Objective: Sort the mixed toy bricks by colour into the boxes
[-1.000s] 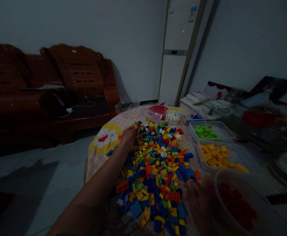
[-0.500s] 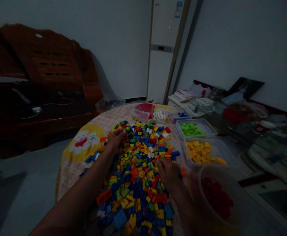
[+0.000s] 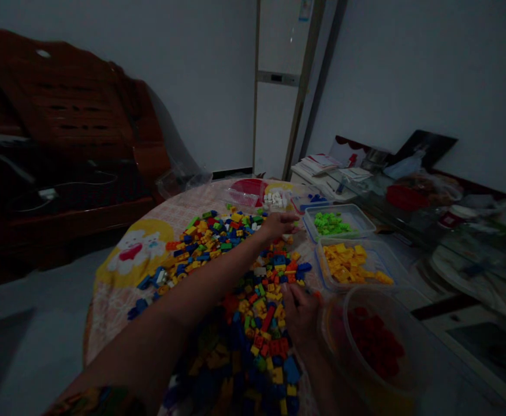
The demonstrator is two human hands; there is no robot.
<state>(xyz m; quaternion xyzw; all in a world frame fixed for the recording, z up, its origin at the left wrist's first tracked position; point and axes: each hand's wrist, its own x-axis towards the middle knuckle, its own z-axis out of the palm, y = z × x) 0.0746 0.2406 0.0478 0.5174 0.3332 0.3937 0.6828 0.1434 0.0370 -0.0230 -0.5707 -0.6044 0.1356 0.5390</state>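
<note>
A heap of mixed building bricks in yellow, blue, green, orange, red and white is spread over the round table. My left hand is stretched across its far right part, close to the clear box of light green bricks. Its fingers are drawn together; what they hold, if anything, is too dark and small to make out. My right hand rests at the heap's right edge, fingers curled in, with anything inside hidden. Beside it stand a box of yellow bricks and a round tub with red bricks.
White bricks and a few blue bricks lie in containers at the far side. The patterned tablecloth shows at left. A cluttered glass-topped cabinet borders the right, and a wooden bench stands at back left.
My left hand has swung right from the far left of the heap to near the green-brick box. My right hand stays about where it was. The view has shifted slightly.
</note>
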